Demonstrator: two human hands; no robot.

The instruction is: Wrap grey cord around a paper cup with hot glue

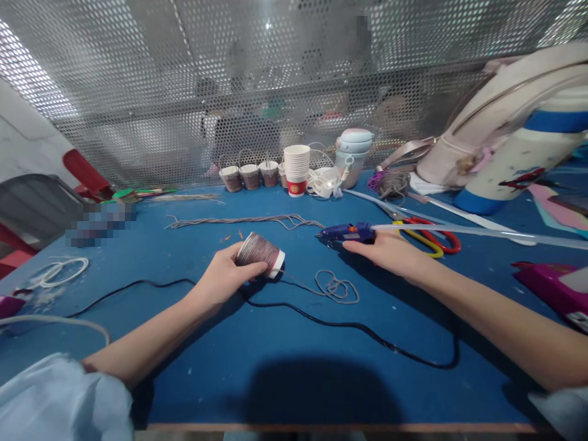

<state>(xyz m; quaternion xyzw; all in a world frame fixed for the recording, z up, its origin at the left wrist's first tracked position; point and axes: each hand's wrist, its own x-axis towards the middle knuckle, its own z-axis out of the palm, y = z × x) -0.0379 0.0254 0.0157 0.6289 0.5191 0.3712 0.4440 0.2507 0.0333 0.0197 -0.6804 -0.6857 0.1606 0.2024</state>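
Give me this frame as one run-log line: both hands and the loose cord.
left hand: holding cord-wrapped paper cup, tilted | right hand: holding blue glue gun | gray cord: trailing from cup, loosely coiled on blue table

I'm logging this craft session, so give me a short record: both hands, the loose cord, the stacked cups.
Left hand: holds a cord-wrapped paper cup, tilted
Right hand: holds a blue hot glue gun, nozzle pointing left
Loose gray cord: looped on the blue table, running to the held cup
Paper cup stack: upright at the back, beside wrapped cups
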